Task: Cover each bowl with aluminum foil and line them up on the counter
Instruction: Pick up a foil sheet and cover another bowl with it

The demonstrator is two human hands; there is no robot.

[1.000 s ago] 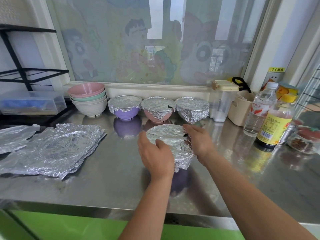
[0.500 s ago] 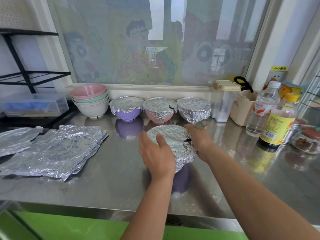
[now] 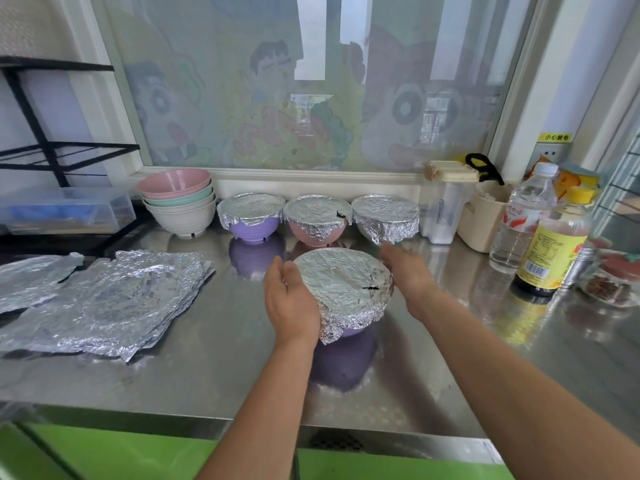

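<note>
Left hand (image 3: 291, 299): curling round the foil-covered bowl (image 3: 343, 282), left side, middle of the counter (image 3: 207, 358).
Right hand (image 3: 407, 271): hovering spread, just beside its right rim.

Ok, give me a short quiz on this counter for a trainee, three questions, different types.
1. How many foil-covered bowls stand in the back row?
2. True or false: the stack of uncovered pink, green and cream bowls stands right of that row.
3. What colour shows below the foil on the front foil-covered bowl between the left hand and right hand? A pink, B purple, C green.
Key: 1 three; 2 false, it stands left of the row; 3 B.
</note>
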